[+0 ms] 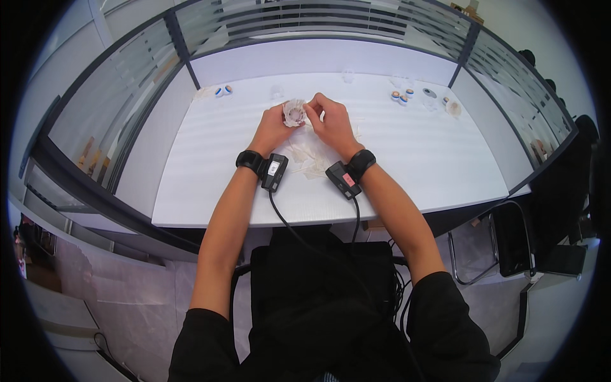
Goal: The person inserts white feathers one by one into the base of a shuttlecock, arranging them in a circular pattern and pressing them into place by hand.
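Observation:
My left hand (272,132) is wrapped round a small clear-looking cup (294,113) that has pale, papery strips on its wall and a ragged rim. The cup's mouth is tilted toward me. My right hand (332,124) is closed in a pinch at the right side of the cup's rim; what its fingertips hold is too small to make out. Below both hands, a loose pile of pale, thin strips (310,159) lies on the white table.
Small round blue-and-white pots (400,98) stand at the back right, beside a dark round lid (429,93) and a papery piece (453,109). Two similar pots (223,91) sit at the back left. A clear cup (277,91) stands behind my hands. Low partitions (324,58) enclose the table (420,172).

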Available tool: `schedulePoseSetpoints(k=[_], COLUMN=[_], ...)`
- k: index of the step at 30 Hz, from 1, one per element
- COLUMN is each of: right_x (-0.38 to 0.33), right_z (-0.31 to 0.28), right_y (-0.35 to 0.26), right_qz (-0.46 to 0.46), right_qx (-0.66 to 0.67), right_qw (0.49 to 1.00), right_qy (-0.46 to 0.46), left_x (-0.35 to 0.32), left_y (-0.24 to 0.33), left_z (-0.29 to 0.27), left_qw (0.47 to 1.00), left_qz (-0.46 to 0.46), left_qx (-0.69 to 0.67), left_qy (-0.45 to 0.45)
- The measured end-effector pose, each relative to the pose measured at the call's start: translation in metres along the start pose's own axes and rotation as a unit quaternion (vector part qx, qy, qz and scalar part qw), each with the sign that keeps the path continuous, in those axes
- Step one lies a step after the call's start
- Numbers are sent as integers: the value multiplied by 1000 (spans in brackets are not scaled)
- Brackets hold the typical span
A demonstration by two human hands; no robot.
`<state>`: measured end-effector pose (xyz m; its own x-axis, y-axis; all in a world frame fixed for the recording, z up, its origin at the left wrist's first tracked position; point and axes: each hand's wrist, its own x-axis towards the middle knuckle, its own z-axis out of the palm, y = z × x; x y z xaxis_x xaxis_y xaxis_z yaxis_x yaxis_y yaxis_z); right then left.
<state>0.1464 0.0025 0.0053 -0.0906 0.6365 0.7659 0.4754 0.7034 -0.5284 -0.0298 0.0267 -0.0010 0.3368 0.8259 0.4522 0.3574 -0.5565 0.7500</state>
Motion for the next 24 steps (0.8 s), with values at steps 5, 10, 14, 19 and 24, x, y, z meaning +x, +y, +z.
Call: schedulePoseSetpoints(k=[5, 10, 14, 19, 24], right_x=[-1, -3, -1, -2, -1], right_z=[-1, -3, -3, -3, -2], right_y=[-1, -4, -4, -4, -3], right_qz=[13, 80, 74, 76, 70], right_qx=[25, 5, 0, 7, 21], right_qw=[1000, 997, 997, 997, 997], right_qy=[14, 0, 0, -1, -1], left_x=[-1, -1, 1, 0, 0], left_y=[0, -2, -4, -6, -5], left_z=[0, 2, 2, 2, 2], left_qw=[1000, 999, 1000, 999, 1000], left_qz=[-11, -28, -10, 6, 1], left_qx=[10, -14, -12, -22, -8], left_qy=[-4, -6, 4, 22, 20])
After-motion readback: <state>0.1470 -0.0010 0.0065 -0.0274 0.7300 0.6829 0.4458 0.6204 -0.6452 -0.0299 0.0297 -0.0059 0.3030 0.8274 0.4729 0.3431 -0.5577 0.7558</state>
